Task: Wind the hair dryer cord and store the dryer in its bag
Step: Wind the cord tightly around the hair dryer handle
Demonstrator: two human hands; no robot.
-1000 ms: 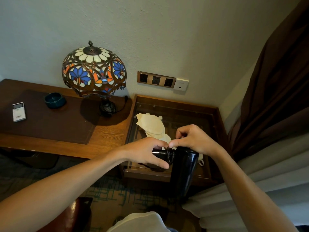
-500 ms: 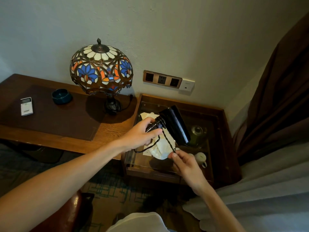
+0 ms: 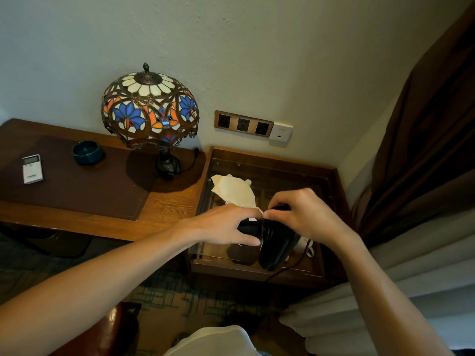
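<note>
Left hand (image 3: 226, 224) grips the hair dryer (image 3: 276, 242) handle, barrel slanting near-right; right hand (image 3: 305, 214) pinches cord (image 3: 295, 264) above it, bag (image 3: 236, 188) lying just beyond.

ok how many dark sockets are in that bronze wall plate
3, side by side in the bronze wall plate right of the stained-glass lamp: left socket, middle socket, right socket. The white plate beside it is separate.
</note>
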